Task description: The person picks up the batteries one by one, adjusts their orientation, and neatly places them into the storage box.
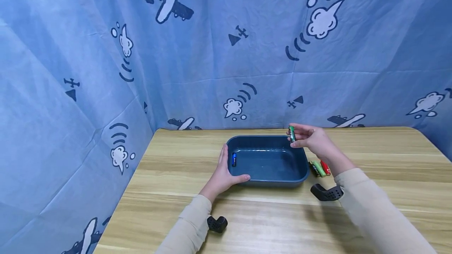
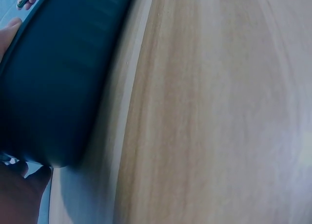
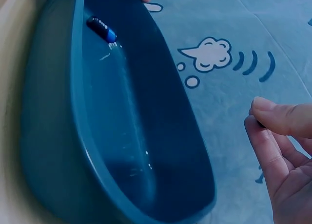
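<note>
1. A person's right hand [image 1: 312, 140] pinches a small green cylindrical battery [image 1: 292, 133] between thumb and fingertips. The battery stands nearly upright, its long axis tilted slightly, top end leaning left.
2. The key relation: from the head view, that battery appears over the rear right corner of a dark blue rectangular bin [image 1: 268, 169] with rounded corners and a smooth surface. The bin's interior lies to the left of the pinching fingers and towards the person. The right wrist view shows a gap between fingers and rim; the exact height cannot be told.
3. The left hand [image 1: 223, 173] rests against the bin's front left corner, fingers spread and mostly straight along the outside of the left end, thumb reaching along the front rim. It holds no battery.
4. Inside the bin, by its left wall, lies a blue and black cylindrical battery [image 1: 234, 159], long axis running front to back. The left hand is nearer to it, with the wall between.
5. On the pale wood-grain table [image 1: 176, 167], just beside the bin's right end, three batteries lie side by side: dark [image 1: 314, 169], light green [image 1: 319, 169] and red [image 1: 325, 167]. The right hand is nearer to these.
</note>
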`<move>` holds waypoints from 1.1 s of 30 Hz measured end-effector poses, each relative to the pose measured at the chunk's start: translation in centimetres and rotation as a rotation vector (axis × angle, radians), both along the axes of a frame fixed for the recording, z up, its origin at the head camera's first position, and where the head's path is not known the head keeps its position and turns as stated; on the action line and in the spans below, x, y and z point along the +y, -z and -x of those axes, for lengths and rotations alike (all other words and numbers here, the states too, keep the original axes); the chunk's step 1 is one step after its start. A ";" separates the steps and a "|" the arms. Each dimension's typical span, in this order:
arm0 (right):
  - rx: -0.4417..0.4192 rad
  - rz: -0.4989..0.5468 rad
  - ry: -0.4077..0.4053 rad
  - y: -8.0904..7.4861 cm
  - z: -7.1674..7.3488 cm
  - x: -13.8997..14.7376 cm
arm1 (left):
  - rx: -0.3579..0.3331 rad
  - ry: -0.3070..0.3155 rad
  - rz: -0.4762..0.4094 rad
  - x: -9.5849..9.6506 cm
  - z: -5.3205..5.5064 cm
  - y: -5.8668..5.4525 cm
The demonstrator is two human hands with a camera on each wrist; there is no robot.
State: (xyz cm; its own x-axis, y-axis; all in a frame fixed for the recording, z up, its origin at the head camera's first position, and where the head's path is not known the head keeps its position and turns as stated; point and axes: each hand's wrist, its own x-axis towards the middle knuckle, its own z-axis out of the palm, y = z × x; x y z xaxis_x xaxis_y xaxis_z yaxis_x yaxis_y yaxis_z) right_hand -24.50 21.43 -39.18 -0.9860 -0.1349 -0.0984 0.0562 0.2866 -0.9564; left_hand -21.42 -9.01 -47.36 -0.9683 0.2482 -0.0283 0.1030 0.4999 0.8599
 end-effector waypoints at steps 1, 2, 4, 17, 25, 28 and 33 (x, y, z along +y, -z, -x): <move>-0.001 0.005 -0.003 0.0 0.1 -0.2 | -0.003 0.002 -0.001 0.0 0.0 0.0; -0.002 0.008 -0.009 0.1 0.2 -0.4 | -0.005 0.003 -0.001 0.0 0.0 -0.1; -0.004 0.014 -0.017 0.1 0.3 -0.8 | -0.012 0.004 0.005 0.0 -0.1 -0.2; -0.006 0.011 -0.042 -0.2 0.6 -2.4 | -0.094 -0.020 -0.010 0.1 -0.4 -0.6; -0.001 0.009 -0.052 -0.3 0.6 -3.3 | -0.099 -0.025 -0.007 0.1 -0.5 -0.5; -0.001 0.016 -0.059 -0.3 0.7 -3.6 | -0.098 -0.026 -0.014 0.1 -0.5 -0.4; -0.009 0.013 -0.068 -0.4 1.0 -4.1 | -0.100 -0.030 -0.015 0.1 -0.4 -0.4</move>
State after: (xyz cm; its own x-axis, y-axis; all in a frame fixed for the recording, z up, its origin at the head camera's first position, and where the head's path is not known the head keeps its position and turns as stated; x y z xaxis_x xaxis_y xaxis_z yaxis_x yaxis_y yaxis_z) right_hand -25.49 17.32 -38.79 -0.9736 -0.2026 -0.1051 0.0459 0.2773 -0.9597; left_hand -20.97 -8.89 -46.98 -0.9678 0.2203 -0.1220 0.0011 0.4881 0.8728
